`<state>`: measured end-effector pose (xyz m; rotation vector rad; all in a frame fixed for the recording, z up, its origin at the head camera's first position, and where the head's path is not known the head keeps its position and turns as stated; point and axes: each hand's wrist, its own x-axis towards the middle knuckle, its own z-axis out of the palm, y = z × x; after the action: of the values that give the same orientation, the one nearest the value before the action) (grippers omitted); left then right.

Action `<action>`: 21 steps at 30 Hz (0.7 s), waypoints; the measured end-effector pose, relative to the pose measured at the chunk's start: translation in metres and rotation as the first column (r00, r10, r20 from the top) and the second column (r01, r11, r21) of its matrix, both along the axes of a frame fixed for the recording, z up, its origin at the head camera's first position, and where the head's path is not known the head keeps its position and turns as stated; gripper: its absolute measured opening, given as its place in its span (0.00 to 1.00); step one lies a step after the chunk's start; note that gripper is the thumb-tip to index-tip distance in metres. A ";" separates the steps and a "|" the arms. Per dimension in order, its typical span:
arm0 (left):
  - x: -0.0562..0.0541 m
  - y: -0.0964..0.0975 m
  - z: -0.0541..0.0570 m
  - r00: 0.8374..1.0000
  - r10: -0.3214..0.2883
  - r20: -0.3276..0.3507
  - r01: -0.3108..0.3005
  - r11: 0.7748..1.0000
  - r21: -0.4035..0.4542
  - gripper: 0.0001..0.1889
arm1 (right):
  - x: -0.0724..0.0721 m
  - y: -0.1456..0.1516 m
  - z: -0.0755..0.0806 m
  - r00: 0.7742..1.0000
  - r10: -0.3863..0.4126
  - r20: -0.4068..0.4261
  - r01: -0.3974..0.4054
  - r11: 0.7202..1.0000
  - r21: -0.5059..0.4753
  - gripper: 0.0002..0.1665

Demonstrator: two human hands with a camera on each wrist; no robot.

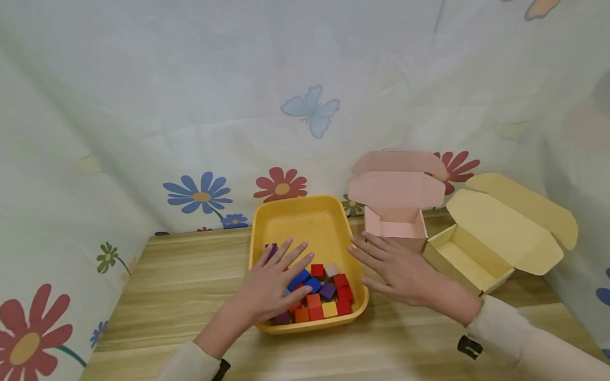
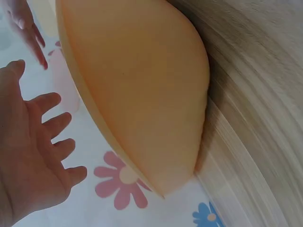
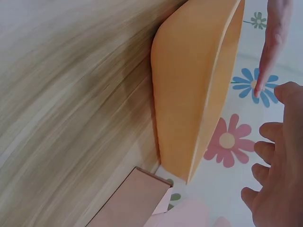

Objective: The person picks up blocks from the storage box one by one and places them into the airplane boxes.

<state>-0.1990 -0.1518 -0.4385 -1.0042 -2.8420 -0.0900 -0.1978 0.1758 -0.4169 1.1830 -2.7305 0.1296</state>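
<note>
A yellow plastic tub stands on the table with several small cubes gathered in its near half, among them a red cube, a purple cube and a yellow cube. Over the tub's left side my left hand hovers with fingers spread, hiding some of the cubes. My right hand is held above the tub's right rim, its fingers extended. Both wrist views show the hands raised above the rim with nothing in them.
Right of the tub, an open pink cardboard box stands with its lid up. Beside it is an open pale yellow box, set at an angle. The wooden table meets a flower-printed cloth at the back and sides.
</note>
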 end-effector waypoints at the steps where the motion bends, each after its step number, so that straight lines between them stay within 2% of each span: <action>1: 0.001 -0.003 -0.001 1.000 0.016 0.014 -0.016 1.000 0.004 0.38 | 0.000 -0.002 0.000 1.000 0.004 0.005 -0.004 1.000 0.004 0.39; 9: 0.003 -0.041 -0.003 0.989 0.144 0.034 -0.146 0.987 0.061 0.37 | -0.003 -0.016 0.004 0.999 0.048 0.012 -0.049 0.997 0.055 0.39; 12: 0.003 -0.056 -0.002 0.979 0.197 0.056 -0.202 0.972 0.117 0.37 | -0.006 -0.023 0.007 0.998 0.053 0.033 -0.056 0.995 0.083 0.38; 14: 0.000 -0.065 -0.002 0.971 0.224 0.087 -0.236 0.955 0.180 0.36 | -0.008 -0.028 0.009 0.998 0.054 0.043 -0.058 0.994 0.096 0.37; 16: -0.004 -0.073 -0.005 0.956 0.244 0.162 -0.281 0.918 0.280 0.34 | -0.010 -0.033 0.011 0.997 0.058 0.060 -0.063 0.994 0.087 0.35; 17: -0.007 -0.077 -0.009 0.947 0.248 0.206 -0.307 0.888 0.342 0.33 | -0.011 -0.036 0.012 0.996 0.063 0.067 -0.068 0.994 0.084 0.34; 19: -0.012 -0.083 -0.017 0.923 0.236 0.304 -0.360 0.807 0.467 0.31 | -0.014 -0.043 0.015 0.993 0.076 0.093 -0.083 0.994 0.071 0.32; 21: -0.018 -0.091 -0.028 0.888 0.224 0.403 -0.432 0.708 0.559 0.30 | -0.017 -0.051 0.017 0.988 0.088 0.126 -0.096 0.994 0.060 0.29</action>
<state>-0.2165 -0.2426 -0.4667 -0.3322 -2.8261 -1.1849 -0.2145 0.1251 -0.3997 1.3634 -2.8061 0.1283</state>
